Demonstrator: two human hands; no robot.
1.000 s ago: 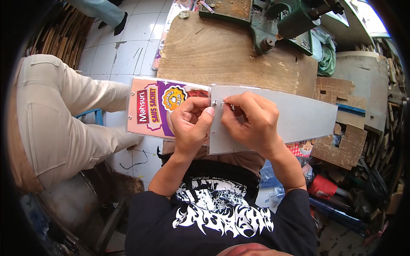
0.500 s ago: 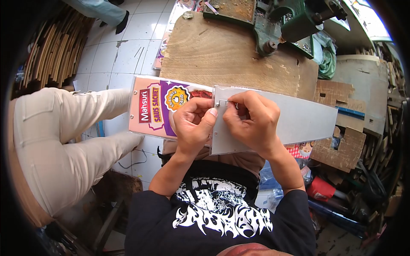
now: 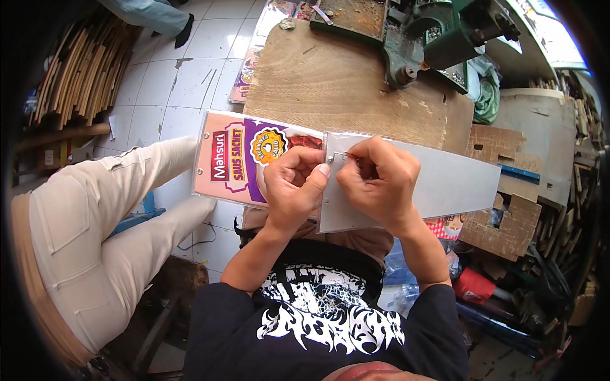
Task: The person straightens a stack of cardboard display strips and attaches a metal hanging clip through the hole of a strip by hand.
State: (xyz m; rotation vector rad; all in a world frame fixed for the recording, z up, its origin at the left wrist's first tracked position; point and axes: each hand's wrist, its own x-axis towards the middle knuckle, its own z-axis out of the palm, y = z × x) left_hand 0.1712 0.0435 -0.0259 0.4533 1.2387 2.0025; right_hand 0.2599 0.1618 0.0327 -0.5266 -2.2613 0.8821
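Observation:
A grey panel (image 3: 438, 174) with a clear plastic edge lies across my lap and the table's near edge, overlapping a printed Mahsuri sauce panel (image 3: 210, 178) on its left. My left hand (image 3: 291, 187) is closed at the grey panel's left edge, thumb on top beside a small rivet. Between the fingertips of my right hand (image 3: 382, 184) is a thin bent metal wire (image 3: 338, 153), its free end close to the rivet. My right fingers hide the rest of the wire.
Beyond the panels is a wooden tabletop (image 3: 337, 82) carrying a green metal press (image 3: 406, 57) and a tray (image 3: 356, 16) of small parts. A person in beige trousers (image 3: 95, 235) stands at left. Cut boards (image 3: 502, 216) lean at right.
Both hands and the panels shift slightly right in view, along with the table. My right hand keeps its pinch on the wire. The person at left has shifted slightly.

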